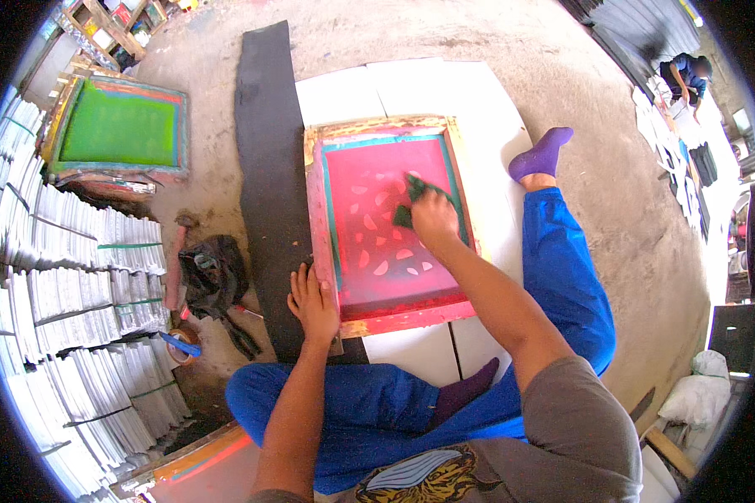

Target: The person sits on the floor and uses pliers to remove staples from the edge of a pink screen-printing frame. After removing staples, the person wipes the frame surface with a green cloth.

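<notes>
A wooden screen-printing frame point(465, 168) with pink mesh lies in front of me on white sheets point(334, 97). Pale, leaf-like shapes show in the middle of the mesh. My right hand point(436, 220) is closed on a dark green rag point(403, 217) and presses it against the right part of the mesh; hand and rag are slightly blurred. At the lower left corner of the frame rests my left hand point(315, 307), fingers spread and the thumb side against the wood. It holds nothing.
A long black board point(264, 134) runs along the frame's left side. Farther left are a green-meshed screen point(122, 124), a black plastic bag point(214, 272), a tape roll point(181, 346) and tied paper stacks point(67, 302). My legs flank the work. Another person point(686, 77) is far right.
</notes>
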Demonstrator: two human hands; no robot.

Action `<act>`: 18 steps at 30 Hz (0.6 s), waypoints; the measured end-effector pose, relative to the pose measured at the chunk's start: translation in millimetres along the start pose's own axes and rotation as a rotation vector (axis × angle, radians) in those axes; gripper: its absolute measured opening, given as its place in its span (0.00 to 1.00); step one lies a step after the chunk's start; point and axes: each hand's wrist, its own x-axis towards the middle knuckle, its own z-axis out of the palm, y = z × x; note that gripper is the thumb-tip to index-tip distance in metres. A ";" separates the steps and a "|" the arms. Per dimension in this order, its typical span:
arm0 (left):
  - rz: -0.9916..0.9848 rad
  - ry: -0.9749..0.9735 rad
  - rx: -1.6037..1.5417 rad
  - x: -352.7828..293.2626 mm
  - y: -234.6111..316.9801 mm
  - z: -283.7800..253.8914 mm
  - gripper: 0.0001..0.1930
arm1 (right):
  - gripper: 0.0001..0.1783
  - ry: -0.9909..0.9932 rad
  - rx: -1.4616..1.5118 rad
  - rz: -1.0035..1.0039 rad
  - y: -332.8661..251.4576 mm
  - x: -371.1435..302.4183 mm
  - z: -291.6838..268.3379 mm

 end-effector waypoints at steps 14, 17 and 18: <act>0.049 0.007 -0.022 2.6 2.8 -1.1 0.26 | 0.14 0.170 -0.177 -0.047 17.5 84.9 -22.9; 0.030 0.022 0.005 3.0 1.2 1.8 0.26 | 0.12 -0.111 -0.141 -0.075 17.8 41.7 -13.2; 0.021 0.030 0.004 2.9 0.8 2.0 0.26 | 0.11 -0.207 -0.115 -0.065 15.6 16.3 -17.9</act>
